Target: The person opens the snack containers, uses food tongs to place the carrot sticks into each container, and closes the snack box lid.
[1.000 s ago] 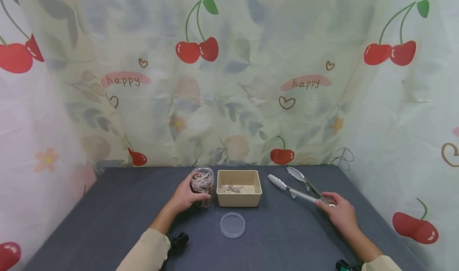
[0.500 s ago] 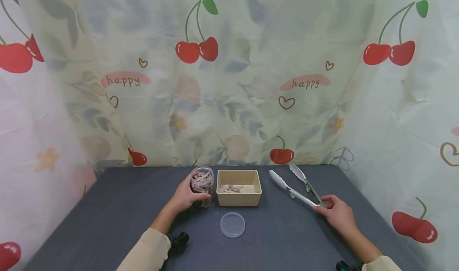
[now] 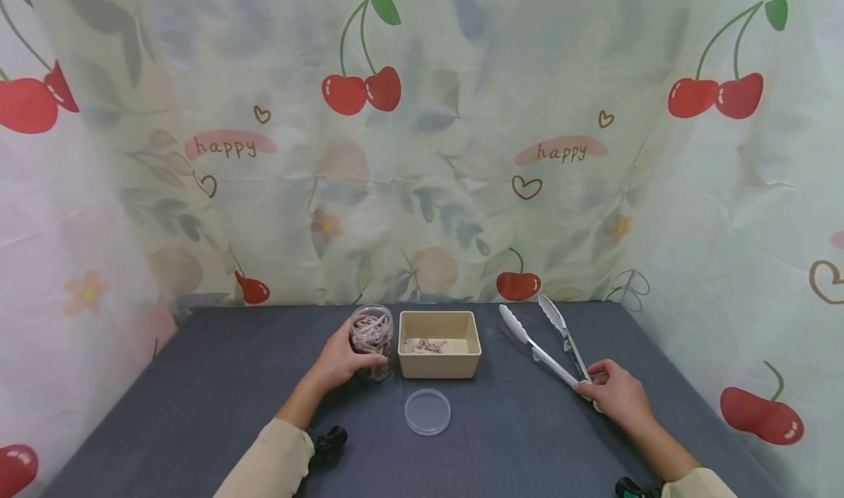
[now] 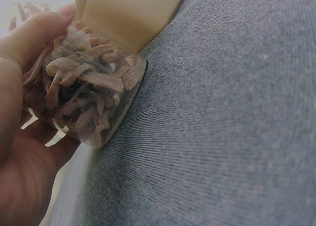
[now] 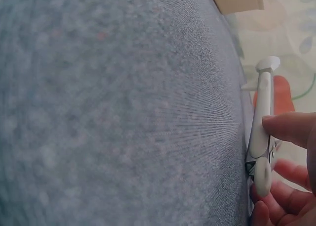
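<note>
My left hand (image 3: 338, 360) grips a clear jar (image 3: 373, 331), thumb on the near side. Pale brownish dried strips (image 4: 84, 82) fill the jar, which stands upright on the dark table. At the right, a pair of metal tongs (image 3: 554, 365) lies with its arms spread and its white tips pointing to the back. My right hand (image 3: 621, 394) holds the tongs near their hinge end, the thumb on one arm and the fingers on the other side, as the right wrist view shows.
Right beside the jar stands a beige rectangular box (image 3: 439, 368) with a few small strips (image 3: 428, 346) on its bottom. A round clear lid (image 3: 427, 412) lies flat on the dark table (image 3: 198, 395) in front of it. Behind hangs a cherry-print curtain (image 3: 435, 190).
The tongs have turned, their tips swinging toward the back right, and my right hand has shifted slightly left on the hinge end. My left hand and the jar have stayed still.
</note>
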### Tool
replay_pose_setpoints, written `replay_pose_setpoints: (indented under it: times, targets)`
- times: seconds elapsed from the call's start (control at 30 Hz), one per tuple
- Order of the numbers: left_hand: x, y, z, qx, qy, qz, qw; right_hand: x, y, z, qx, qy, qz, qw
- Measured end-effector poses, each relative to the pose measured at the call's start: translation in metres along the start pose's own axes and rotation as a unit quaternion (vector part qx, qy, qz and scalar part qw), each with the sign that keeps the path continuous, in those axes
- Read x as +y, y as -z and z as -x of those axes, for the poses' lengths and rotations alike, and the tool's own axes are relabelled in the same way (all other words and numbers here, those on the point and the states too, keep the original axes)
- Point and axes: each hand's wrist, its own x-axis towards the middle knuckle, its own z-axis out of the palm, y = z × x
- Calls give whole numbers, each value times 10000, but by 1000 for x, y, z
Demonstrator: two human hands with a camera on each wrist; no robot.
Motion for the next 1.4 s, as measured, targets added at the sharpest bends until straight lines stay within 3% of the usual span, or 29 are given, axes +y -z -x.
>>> replay_pose_setpoints:
  times: [0.4,0.73,1.0,1.2,1.4]
  targets:
    - [-2,0,-1,19,-23,-52,10000,-9,14,4,67,-9,-231,9997]
    - [-2,0,-1,3,36,-44,10000,-48,14,17,245,419,-944,9943]
    - [-2,-1,-2,7,80,-82,9999,-85,-6,26,33,870,-1836,9791]
    - [0,0,-2,-13,97,-54,9999,-108,-31,28,-470,1317,-2357,9617]
    - [0,0,-1,-14,115,-59,9999,-122,-57,29,-1031,1997,-2527,9411]
